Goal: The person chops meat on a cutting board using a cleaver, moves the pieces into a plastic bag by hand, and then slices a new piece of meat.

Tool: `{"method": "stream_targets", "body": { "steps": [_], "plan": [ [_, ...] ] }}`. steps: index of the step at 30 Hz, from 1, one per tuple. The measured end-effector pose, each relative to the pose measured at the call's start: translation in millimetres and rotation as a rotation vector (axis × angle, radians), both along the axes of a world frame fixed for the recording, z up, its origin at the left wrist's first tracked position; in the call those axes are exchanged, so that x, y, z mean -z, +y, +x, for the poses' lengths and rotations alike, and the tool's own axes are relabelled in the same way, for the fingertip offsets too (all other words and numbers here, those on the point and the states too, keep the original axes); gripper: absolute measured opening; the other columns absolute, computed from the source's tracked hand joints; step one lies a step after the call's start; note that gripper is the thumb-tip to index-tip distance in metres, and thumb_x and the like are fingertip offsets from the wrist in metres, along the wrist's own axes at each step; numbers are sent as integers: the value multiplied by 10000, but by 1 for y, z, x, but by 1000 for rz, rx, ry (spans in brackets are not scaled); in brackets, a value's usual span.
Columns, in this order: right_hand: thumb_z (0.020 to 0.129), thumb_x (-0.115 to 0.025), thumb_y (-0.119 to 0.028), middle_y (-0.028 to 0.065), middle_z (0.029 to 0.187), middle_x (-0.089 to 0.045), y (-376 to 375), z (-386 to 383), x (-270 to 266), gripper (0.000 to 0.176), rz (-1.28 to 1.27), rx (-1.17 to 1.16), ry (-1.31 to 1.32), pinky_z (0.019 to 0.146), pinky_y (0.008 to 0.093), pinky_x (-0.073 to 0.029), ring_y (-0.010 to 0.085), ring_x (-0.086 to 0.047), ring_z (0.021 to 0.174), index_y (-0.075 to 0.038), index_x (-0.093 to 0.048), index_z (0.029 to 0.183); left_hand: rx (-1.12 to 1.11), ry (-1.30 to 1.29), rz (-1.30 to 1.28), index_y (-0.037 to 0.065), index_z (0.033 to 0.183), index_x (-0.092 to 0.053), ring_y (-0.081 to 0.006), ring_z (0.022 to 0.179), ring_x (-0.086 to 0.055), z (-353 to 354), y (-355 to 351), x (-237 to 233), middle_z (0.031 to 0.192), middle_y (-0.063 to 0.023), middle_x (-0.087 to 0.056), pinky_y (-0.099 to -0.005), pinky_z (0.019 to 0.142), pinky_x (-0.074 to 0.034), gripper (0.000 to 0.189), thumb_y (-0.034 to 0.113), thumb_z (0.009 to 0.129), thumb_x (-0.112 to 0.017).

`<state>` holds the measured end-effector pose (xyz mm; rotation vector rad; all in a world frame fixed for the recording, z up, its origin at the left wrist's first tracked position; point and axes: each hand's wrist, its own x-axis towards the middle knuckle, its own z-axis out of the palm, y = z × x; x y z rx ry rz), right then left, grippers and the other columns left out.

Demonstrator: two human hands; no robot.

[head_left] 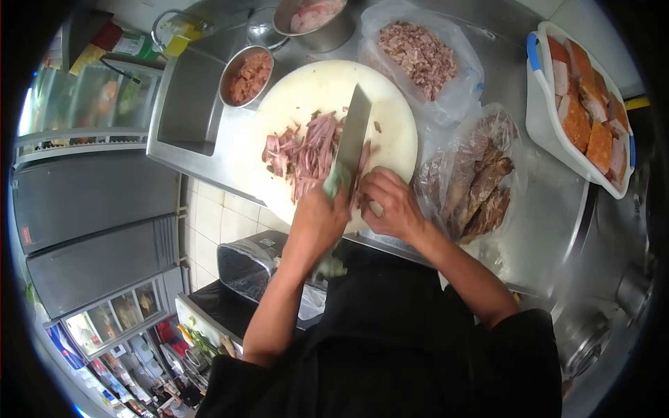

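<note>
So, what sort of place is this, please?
Probably a commercial kitchen: there is a steel counter with a built-in sink, a big round chopping board with cut meat, and a tub full of meat blocks.

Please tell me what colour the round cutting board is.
The cutting board is creamy white, showing best in the head view.

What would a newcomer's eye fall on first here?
Probably the cleaver, its broad blade over the pale round board, gripped by the left hand, with the right hand close beside it. Just left of the blade lies a heap of reddish meat strips. At the far right, the white tub of orange-brown slabs stands out by its colour.
</note>
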<state>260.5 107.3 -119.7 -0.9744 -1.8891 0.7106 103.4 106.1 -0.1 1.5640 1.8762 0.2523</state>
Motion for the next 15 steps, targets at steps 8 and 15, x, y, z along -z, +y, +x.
{"method": "stream_targets", "body": {
  "steps": [8,15],
  "plan": [
    [749,-731,-30,123,1047,-652,-9,2,6,172,71,68,-44,958,403,-516,317,-617,1083,-12,-681,912,-59,19,-125,-96,948,-580,-560,823,-615,-8,-63,-17,770,-370,-620,-593,720,-496,316,218,987,-564],
    [781,-709,-59,123,1084,-649,-9,3,0,250,-3,72,-70,984,409,-499,320,-599,1114,-10,-660,1020,-105,-15,-179,-90,970,-556,-546,777,-624,-3,-68,-5,716,-341,-622,-572,678,-494,321,230,996,-566]
  ]
}}
